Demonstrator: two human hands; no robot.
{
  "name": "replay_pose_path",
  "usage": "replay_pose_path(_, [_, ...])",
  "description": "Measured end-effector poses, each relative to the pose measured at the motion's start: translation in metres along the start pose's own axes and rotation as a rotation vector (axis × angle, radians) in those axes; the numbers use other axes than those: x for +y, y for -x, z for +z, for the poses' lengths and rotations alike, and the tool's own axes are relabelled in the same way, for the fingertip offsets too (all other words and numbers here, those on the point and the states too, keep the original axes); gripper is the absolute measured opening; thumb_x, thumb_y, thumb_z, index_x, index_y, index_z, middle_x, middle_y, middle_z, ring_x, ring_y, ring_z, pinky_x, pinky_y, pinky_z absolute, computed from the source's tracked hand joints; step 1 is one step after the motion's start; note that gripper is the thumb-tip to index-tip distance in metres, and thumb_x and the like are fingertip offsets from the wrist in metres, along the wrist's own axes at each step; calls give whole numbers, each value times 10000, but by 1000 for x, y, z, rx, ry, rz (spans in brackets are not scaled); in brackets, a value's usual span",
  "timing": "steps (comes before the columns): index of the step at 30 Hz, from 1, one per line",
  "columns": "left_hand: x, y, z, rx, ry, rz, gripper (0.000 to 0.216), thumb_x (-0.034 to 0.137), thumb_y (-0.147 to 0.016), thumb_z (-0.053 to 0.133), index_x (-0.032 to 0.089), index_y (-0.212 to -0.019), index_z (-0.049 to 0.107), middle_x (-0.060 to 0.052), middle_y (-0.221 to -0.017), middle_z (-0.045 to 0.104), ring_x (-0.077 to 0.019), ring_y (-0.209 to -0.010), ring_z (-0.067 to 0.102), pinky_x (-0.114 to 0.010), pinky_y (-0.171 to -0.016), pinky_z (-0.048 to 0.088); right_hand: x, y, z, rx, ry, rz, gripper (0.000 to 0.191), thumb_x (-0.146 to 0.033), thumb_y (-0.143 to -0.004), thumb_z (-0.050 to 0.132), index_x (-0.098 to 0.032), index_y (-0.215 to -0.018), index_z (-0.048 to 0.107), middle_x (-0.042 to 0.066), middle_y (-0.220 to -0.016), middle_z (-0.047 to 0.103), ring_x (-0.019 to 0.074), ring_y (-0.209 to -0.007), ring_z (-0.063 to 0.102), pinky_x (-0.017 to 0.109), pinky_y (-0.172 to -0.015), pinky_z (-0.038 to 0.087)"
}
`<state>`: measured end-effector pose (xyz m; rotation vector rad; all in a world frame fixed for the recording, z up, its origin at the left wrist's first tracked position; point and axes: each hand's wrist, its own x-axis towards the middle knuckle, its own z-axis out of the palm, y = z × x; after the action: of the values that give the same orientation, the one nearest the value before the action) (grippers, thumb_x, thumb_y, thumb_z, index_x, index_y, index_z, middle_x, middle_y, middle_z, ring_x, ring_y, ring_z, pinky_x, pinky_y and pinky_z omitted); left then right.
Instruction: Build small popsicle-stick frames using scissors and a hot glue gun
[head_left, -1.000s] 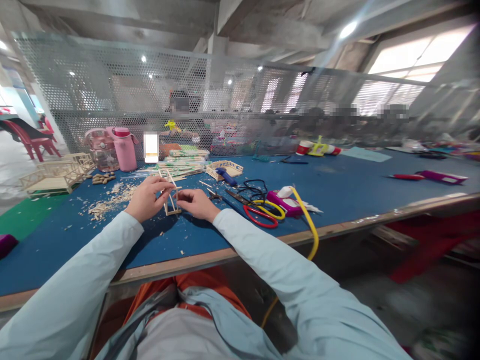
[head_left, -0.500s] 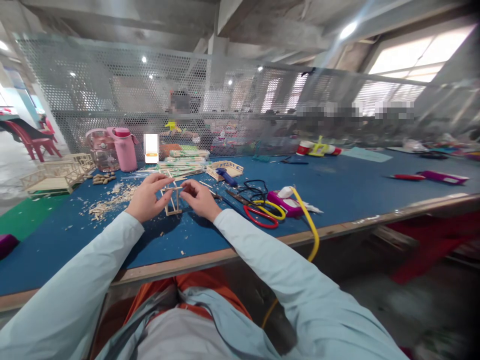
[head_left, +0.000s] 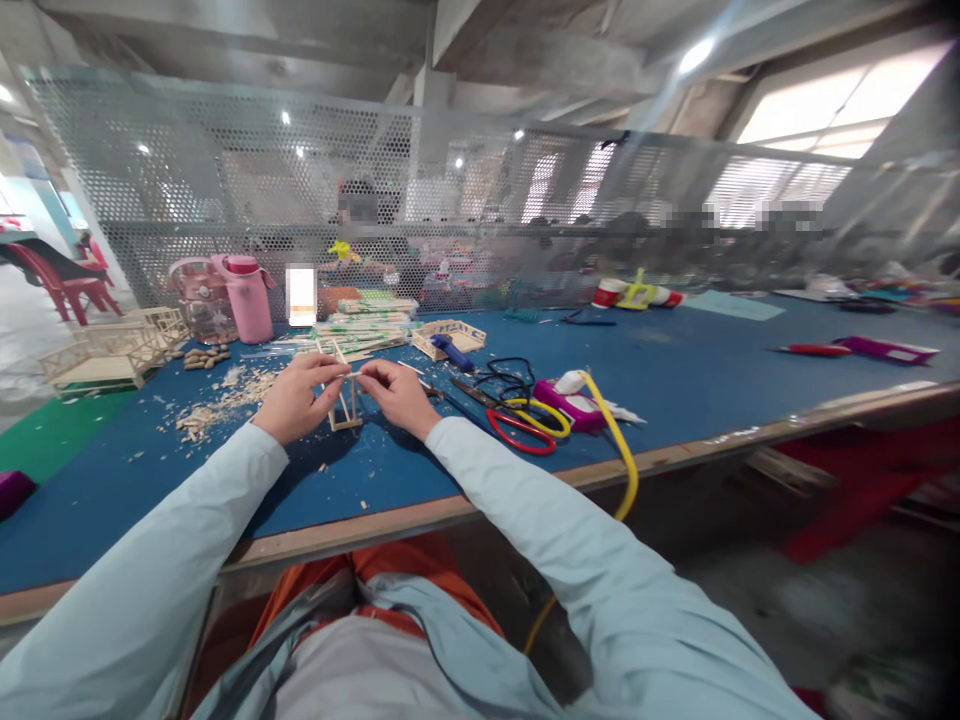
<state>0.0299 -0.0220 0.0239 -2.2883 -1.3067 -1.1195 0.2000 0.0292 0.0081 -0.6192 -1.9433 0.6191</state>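
Note:
A small frame of pale wooden sticks (head_left: 346,424) stands on the blue tabletop between my hands. My left hand (head_left: 298,396) is closed on its left side, thumb and fingers at the upper sticks. At its upper right corner, my right hand (head_left: 396,393) pinches with thumb and forefinger; the fingertips touch the frame's top stick. Wood chips (head_left: 225,405) lie to the left of my left hand. Behind the hands is a pile of wooden sticks in wrappers (head_left: 371,325). A blue glue gun (head_left: 452,352) rests beside a small wooden tray-like frame (head_left: 427,342).
Scissors with red and yellow handles (head_left: 525,432), a black cord (head_left: 504,380) and a purple box (head_left: 574,408) lie right of my hand. A yellow tube (head_left: 622,450) hangs over the table edge. Pink bottles (head_left: 249,305) and wooden models (head_left: 97,355) stand left. A perforated screen (head_left: 247,180) rises behind.
My left fingers have moved slightly right along the top of the stick frame. My right fingers have closed in on its upper right corner.

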Motion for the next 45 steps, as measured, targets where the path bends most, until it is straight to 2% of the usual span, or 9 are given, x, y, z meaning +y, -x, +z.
replay_pose_path(6, [1,1,0,9,4,-19,311,299,-823,442,174,-999,665,-92,-977,648,-210,-929,581,-364,-833,471,3,1,0,-90,-93,66,215,-189,-693,504,-135,-888,577,-20,-657,541,93,-582,462,210,-596,391])
replay_pose_path(10, [2,2,0,19,-1,-36,303,310,-821,446,175,-997,653,-89,-990,644,-208,-955,577,-356,-847,466,3,3,0,-216,-4,75,119,-187,-668,535,-129,-741,607,-20,-643,544,82,-571,425,203,-575,362])
replay_pose_path(15, [2,1,-1,27,17,-6,260,284,-821,450,178,-925,663,-79,-949,652,-194,-906,589,-334,-815,476,4,3,2,-151,39,47,198,-298,-726,559,-121,-693,642,4,-657,586,85,-581,435,207,-575,357])
replay_pose_path(27, [4,0,-3,29,14,11,260,276,-824,449,170,-908,672,-82,-926,658,-185,-873,597,-314,-793,481,5,2,1,-144,44,12,199,-291,-747,561,-125,-708,664,18,-685,617,95,-608,478,209,-604,371])
replay_pose_path(35, [7,0,-4,12,38,-32,283,304,-821,451,170,-944,667,-85,-974,632,-186,-883,593,-314,-795,482,2,3,1,-161,12,69,227,-310,-720,564,-108,-730,667,15,-662,605,87,-575,445,208,-570,360])
replay_pose_path(39, [11,0,-12,133,54,-124,343,308,-834,396,144,-1010,641,-98,-1052,595,-186,-920,575,-304,-809,466,5,2,-3,-195,-12,151,214,-152,-667,511,-109,-805,669,0,-669,601,86,-580,466,200,-579,377])
replay_pose_path(41, [8,1,-18,196,33,-199,343,264,-828,356,136,-962,644,-87,-987,614,-182,-900,572,-298,-807,452,8,1,-6,-186,28,180,264,-87,-627,470,-115,-798,670,0,-673,603,93,-597,492,201,-598,393])
replay_pose_path(43, [3,3,-22,81,0,-290,298,238,-779,385,142,-880,649,-60,-848,634,-177,-795,578,-290,-740,452,13,-1,-10,-175,124,199,266,-63,-604,460,-128,-754,670,4,-671,613,104,-613,513,211,-625,407])
replay_pose_path(45, [-2,6,-22,-202,-8,-343,254,244,-714,449,155,-836,654,-34,-743,630,-170,-680,565,-280,-647,439,16,-2,-13,-155,233,215,249,-53,-596,463,-140,-711,665,11,-673,628,115,-627,529,223,-653,415])
